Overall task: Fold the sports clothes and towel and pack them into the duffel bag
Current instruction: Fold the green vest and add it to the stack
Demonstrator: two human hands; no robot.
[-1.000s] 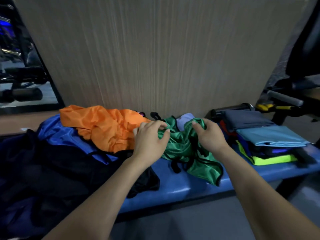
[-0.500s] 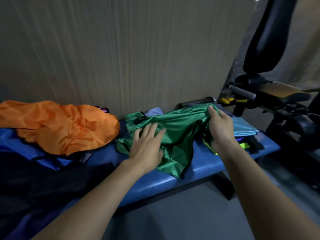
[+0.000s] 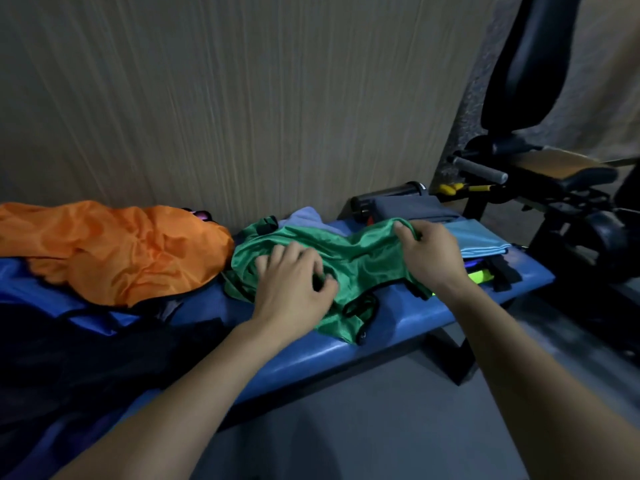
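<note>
So the left hand (image 3: 292, 289) is lying palm-down on the green jersey (image 3: 349, 258) with its fingers curled in, bunching a bit of the fabric under the fingertips. The right hand (image 3: 427, 252) has pinched the far upper edge of the same jersey, thumb and fingers closed on it, lifting that end a little off the bench.

The jersey's that shiny, slippery mesh-type material, bright green with thin black trim around the openings, all rumpled and spread across the padded blue bench (image 3: 398, 317). One corner hangs over the front edge.

To its left sits a crumpled orange garment (image 3: 131, 251), same glossy fabric, puffed up in a heap, touching a blue one (image 3: 20, 282) underneath. Dark fabric at the bottom left (image 3: 86, 358) could be the duffel bag, honestly can't tell, too murky.

Right behind the right hand there's a neat folded stack: light blue cloth (image 3: 479, 240), a grey folded piece (image 3: 412, 207) further back, and a neon yellow bit (image 3: 479, 277) poking out below. A pale lilac cloth (image 3: 304, 218) peeks from behind the jersey. Black gym equipment (image 3: 561, 188) stands off the bench's right end, against a wood-grain wall (image 3: 242, 98).
</note>
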